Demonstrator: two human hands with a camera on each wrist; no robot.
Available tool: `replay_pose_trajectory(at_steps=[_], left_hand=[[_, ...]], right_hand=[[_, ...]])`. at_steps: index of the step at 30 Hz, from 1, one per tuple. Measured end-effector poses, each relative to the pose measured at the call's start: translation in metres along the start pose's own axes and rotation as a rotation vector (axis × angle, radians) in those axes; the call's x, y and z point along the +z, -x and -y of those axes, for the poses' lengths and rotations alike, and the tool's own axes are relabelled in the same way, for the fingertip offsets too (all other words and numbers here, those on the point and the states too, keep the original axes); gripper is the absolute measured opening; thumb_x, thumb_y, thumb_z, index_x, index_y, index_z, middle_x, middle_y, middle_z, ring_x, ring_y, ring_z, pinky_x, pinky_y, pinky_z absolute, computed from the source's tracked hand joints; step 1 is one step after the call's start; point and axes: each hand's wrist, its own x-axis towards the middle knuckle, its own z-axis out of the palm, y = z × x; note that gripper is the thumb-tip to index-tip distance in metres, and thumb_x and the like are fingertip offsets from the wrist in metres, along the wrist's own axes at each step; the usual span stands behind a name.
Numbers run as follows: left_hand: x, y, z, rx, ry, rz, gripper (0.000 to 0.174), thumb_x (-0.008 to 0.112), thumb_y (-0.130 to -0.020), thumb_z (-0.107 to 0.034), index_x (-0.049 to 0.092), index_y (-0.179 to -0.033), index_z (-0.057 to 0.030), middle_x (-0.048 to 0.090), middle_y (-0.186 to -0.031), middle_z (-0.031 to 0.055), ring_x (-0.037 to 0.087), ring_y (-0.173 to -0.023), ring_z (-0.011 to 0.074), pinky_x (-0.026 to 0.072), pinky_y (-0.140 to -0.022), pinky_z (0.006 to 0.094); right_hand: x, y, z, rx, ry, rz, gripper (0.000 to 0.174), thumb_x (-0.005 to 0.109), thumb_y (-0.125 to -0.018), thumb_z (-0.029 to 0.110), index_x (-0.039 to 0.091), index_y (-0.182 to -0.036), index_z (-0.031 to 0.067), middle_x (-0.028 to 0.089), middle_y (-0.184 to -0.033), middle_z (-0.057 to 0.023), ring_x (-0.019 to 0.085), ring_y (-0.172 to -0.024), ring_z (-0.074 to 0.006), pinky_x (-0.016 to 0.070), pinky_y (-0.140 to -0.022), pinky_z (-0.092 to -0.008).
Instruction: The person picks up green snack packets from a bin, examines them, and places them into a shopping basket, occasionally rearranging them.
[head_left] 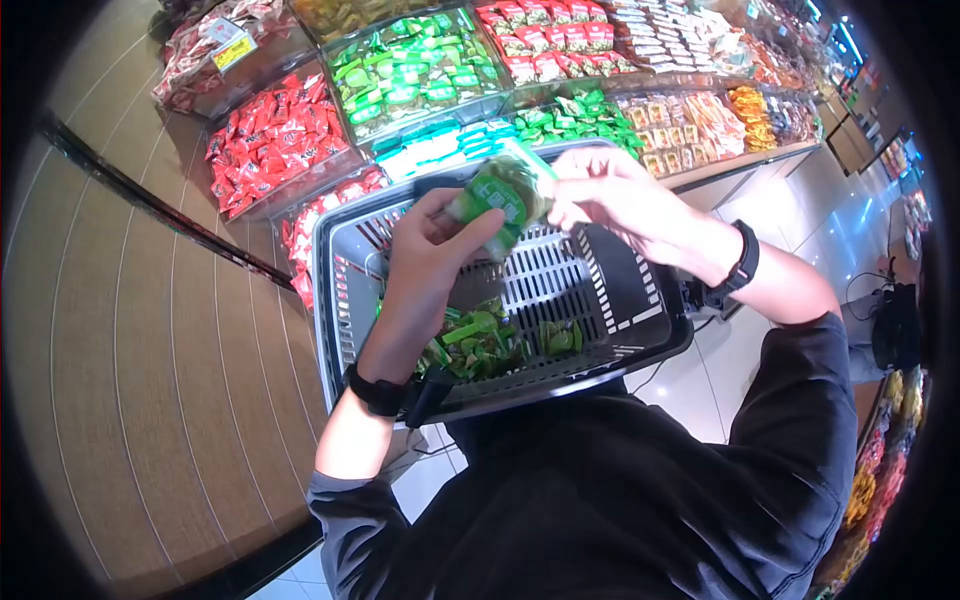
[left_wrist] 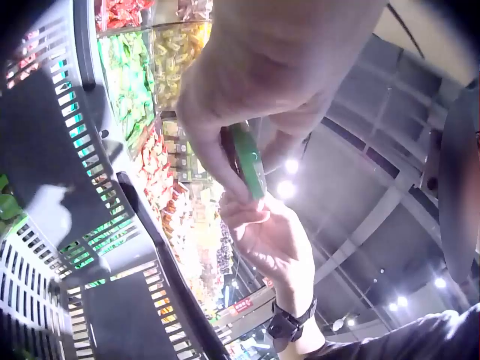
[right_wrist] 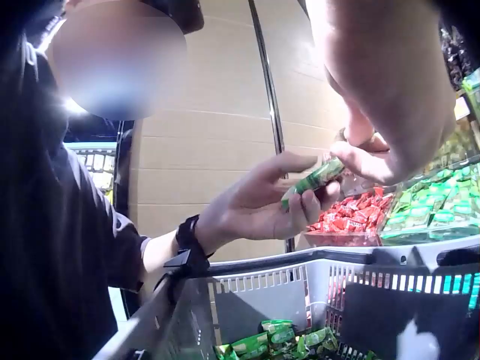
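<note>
A green snack packet (head_left: 497, 200) with white lettering is held up over a shopping basket (head_left: 352, 240). My left hand (head_left: 420, 245) grips it, thumb across the printed front and fingers behind. At the other end of the packet, my right hand (head_left: 630, 205) pinches its edge between thumb and fingers. The right wrist view shows the packet (right_wrist: 319, 177) tilted, with the left hand (right_wrist: 259, 201) beneath it. Inside the basket lie several similar green packets (head_left: 475, 340), heaped toward the near left, with another green packet (head_left: 560, 338) beside them.
Sloping snack bins stand beyond the basket, with red packets (head_left: 275, 135), green packets (head_left: 415, 75) and blue-white packets (head_left: 445, 145). A wood-toned panel (head_left: 140, 350) runs along the left. Tiled floor (head_left: 690, 365) shows to the right, and another snack shelf (head_left: 870, 490) stands at the lower right.
</note>
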Motion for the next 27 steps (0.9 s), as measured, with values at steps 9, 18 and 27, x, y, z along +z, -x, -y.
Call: replay_pose_trajectory(at_steps=[9,18,27], left_hand=[[0.001,0.006,-0.003,0.051,-0.144,-0.055,0.028,0.075,-0.091,-0.013,0.065,-0.114,-0.0016,0.073,-0.096,0.0044,0.063,-0.076,0.0052,0.048,-0.061,0.0214],[-0.009,0.004,0.001,-0.006,-0.136,-0.012,0.02,0.067,-0.096,-0.019,0.07,-0.108,-0.0031,0.072,-0.091,0.0028,0.06,-0.074,0.0038,0.0445,-0.057,0.0215],[-0.007,0.008,-0.001,-0.007,-0.235,0.018,0.017,0.069,-0.094,-0.015,0.072,-0.105,-0.003,0.072,-0.09,0.0024,0.061,-0.074,0.0038,0.0457,-0.057,0.0196]], right_hand=[[0.017,0.014,-0.007,0.134,0.275,0.164,0.018,0.076,-0.088,0.014,0.072,-0.103,0.0041,0.07,-0.091,0.003,0.06,-0.081,-0.0027,0.0458,-0.073,-0.0208],[0.011,0.011,-0.009,0.17,0.275,0.163,0.007,0.072,-0.093,0.008,0.067,-0.097,0.0044,0.068,-0.091,0.0032,0.062,-0.085,-0.0037,0.0506,-0.075,-0.0225],[0.02,0.026,-0.006,0.249,0.173,0.164,0.014,0.071,-0.093,0.007,0.06,-0.083,0.0087,0.059,-0.084,0.0069,0.055,-0.081,-0.0013,0.0481,-0.074,-0.0225]])
